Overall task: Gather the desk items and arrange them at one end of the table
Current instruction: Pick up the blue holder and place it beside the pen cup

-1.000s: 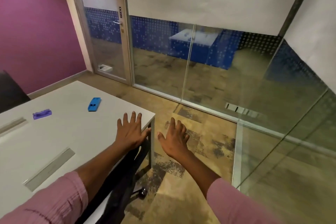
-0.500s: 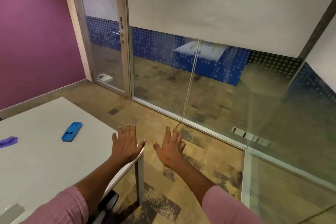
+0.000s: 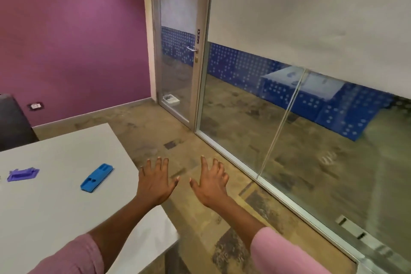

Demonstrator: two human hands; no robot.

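Reaching toward the blue piece (image 3: 97, 177), by my reading | left grip (image 3: 155, 181) fingers spread, empty, above desk (image 3: 55, 218) edge | right grip (image 3: 211, 184) spread, empty, over floor (image 3: 155, 140) | blue piece near left grip, purple piece (image 3: 22, 174) farther left (both flat) | pinch long sides, lift level

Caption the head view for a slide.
Left hand over the edge of the white table, right hand over the floor, both empty, fingers spread; blue plastic piece and purple plastic piece lie untouched.
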